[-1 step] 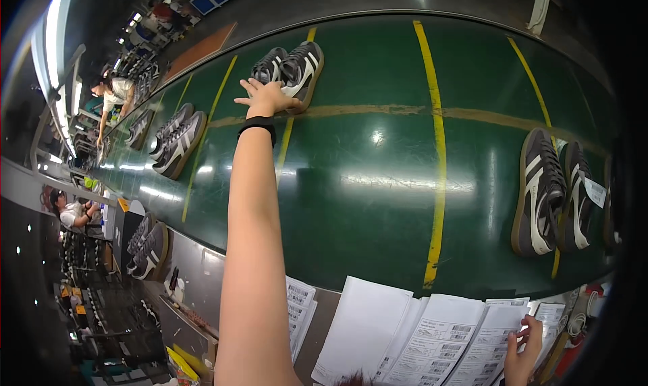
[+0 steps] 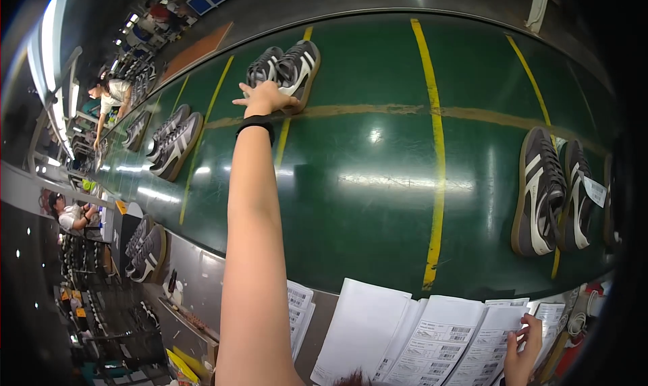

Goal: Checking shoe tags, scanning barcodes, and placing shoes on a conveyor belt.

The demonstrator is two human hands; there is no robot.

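Note:
My left arm stretches across a green work surface, and my left hand point(image 2: 268, 98) is at the near ends of a pair of dark grey sneakers point(image 2: 300, 65) with white stripes. Its fingers are spread: the thumb lies by the right shoe, and other fingers reach over the left shoe, partly hiding it. Whether the hand grips them, I cannot tell. At the lower right my right hand point(image 2: 524, 352) rests over the edge of printed label sheets point(image 2: 442, 339). Its fingers are loosely bent, with a gap between them and the thumb.
Other sneaker pairs stand on the green surface point(image 2: 364, 231), at the left point(image 2: 179, 143) and the right point(image 2: 540, 190), the right one with a paper tag. More sneakers point(image 2: 147, 251) sit by a dark box at lower left. Co-workers point(image 2: 111, 96) are at the far left.
The fingers of my left hand have drawn in a little over the sneakers. The sneakers and yellow lines sit slightly further left in the picture. My right hand has hardly moved.

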